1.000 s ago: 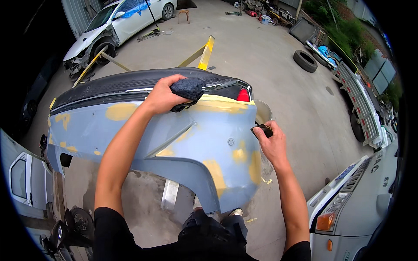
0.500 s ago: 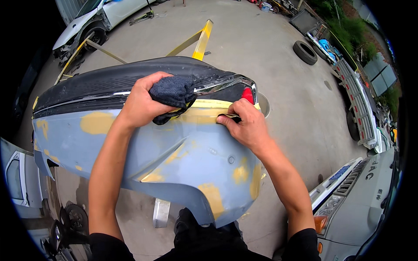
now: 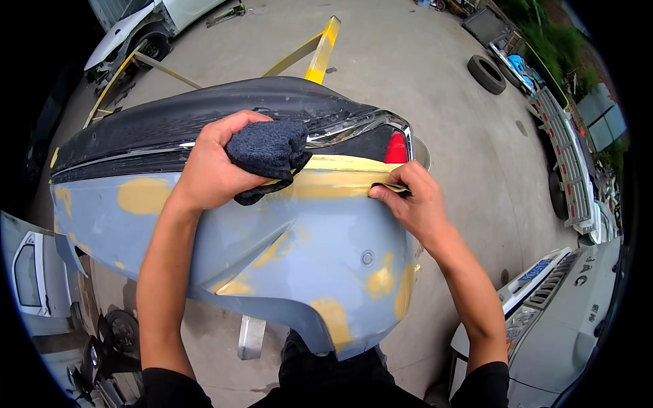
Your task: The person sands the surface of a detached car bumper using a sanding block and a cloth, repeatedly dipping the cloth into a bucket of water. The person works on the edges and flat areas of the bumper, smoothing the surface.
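Observation:
A car bumper (image 3: 326, 238) in grey primer, with yellow filler patches, lies in front of me; its far part is black plastic with a chrome strip. My left hand (image 3: 216, 166) is closed around a bunched dark navy cloth (image 3: 266, 147), over the edge between black and grey parts. My right hand (image 3: 416, 202) pinches a thin folded sheet, dark on one face, that looks like sandpaper (image 3: 392, 188). It presses this against the yellow filler strip (image 3: 333, 182) along the bumper's upper edge, just below a red reflector (image 3: 396, 147).
A yellow metal stand (image 3: 321, 58) shows behind the bumper. A tyre (image 3: 486, 74) lies on the concrete floor at far right. A light-coloured truck front (image 3: 558, 319) stands close at my right, a stripped white car (image 3: 132, 37) far left, a white door (image 3: 30, 272) near left.
My right hand has slid to the right along the yellow strip with the folded sandpaper. My left hand still holds the cloth in nearly the same place on the bumper.

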`<state>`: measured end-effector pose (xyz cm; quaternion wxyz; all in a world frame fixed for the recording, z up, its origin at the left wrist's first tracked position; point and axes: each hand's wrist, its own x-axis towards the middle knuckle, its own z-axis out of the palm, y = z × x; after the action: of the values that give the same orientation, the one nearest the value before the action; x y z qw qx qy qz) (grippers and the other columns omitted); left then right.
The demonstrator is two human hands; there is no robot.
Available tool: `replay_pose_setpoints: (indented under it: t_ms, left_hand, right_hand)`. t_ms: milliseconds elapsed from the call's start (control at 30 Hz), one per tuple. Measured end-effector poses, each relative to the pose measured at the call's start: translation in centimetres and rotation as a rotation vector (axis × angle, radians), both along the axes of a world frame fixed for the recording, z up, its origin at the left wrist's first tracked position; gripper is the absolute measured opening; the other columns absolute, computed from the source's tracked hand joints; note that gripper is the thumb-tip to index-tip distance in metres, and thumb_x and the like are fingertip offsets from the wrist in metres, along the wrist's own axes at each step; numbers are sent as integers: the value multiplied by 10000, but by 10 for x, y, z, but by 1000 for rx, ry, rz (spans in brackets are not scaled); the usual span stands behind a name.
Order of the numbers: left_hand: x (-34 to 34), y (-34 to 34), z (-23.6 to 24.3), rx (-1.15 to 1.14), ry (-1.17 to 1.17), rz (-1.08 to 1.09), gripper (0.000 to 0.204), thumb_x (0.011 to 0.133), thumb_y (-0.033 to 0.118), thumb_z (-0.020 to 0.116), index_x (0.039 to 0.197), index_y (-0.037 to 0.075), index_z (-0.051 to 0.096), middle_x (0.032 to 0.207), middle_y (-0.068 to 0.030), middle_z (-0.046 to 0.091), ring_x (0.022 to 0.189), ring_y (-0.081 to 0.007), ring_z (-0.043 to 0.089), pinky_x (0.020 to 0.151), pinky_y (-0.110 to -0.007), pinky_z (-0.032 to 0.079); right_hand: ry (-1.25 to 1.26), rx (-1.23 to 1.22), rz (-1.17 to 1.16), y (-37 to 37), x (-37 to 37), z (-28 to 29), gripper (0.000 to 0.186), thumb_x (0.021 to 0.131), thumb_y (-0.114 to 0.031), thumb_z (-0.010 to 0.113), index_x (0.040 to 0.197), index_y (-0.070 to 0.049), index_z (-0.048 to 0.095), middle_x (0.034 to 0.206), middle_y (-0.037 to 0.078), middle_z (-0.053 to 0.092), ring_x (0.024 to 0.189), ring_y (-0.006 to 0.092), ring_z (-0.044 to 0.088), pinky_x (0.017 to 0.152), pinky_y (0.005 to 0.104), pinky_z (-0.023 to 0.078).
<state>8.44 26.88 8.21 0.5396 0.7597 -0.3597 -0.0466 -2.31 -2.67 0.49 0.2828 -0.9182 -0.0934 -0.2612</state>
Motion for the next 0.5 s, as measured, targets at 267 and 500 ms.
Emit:
replay_pose_setpoints:
  t_ms: [267,500]
  left_hand:
    - [0,1,3,33,48,29,486,641,66,854,1079,7,652,984,-17,678,914,-89,618,851,-261,500]
    - [-6,-6,1,61,65,89,485,622,64,840,1066,23,648,982,-6,660,920,-88,605,874,-254,479]
  right_hand:
    - [35,48,-37,0,-6,4,360,723,-215,886,801,-53,575,779,69,600,696,241,597,598,362,490]
    - [-100,-74,-3,54,2,14,384,729,-281,868,792,-64,558,734,61,569,707,255,600,603,382,485]
